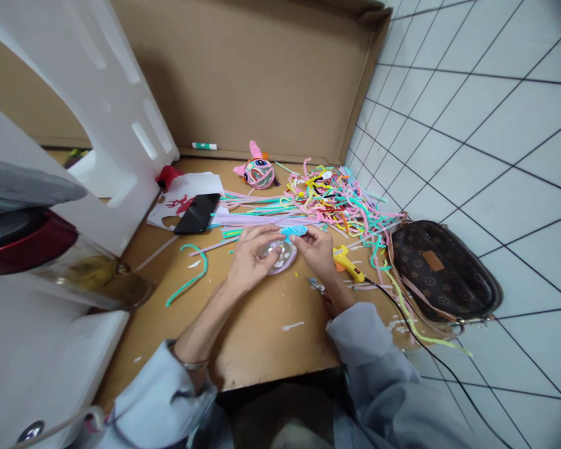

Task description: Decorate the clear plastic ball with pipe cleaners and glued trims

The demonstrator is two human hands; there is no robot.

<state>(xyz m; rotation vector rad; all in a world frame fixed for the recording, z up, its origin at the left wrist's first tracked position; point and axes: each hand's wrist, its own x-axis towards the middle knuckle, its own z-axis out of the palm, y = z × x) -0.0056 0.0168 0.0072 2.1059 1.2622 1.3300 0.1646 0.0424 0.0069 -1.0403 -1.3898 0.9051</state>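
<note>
My left hand (251, 257) grips a clear round ball (286, 255) with a lilac fuzzy rim and pale spots. Pinched in the fingers of my right hand (318, 248) is a bright blue fuzzy pipe-cleaner piece (294, 231), held against the ball's top edge. Whether the two are joined cannot be made out. Close to my right hand lies a yellow hot glue gun (348, 263) with a black cord. Scissors (316, 285) lie partly hidden under my right wrist.
Loose pipe cleaners (331, 196) heap up behind my hands. A decorated ball with pink ears (258, 173), a marker (204, 146), a phone (197, 213) on cut paper and a bent green pipe cleaner (201, 274) lie around. A brown bag (444, 268) rests against the tiled wall; a jug (88, 268) stands left.
</note>
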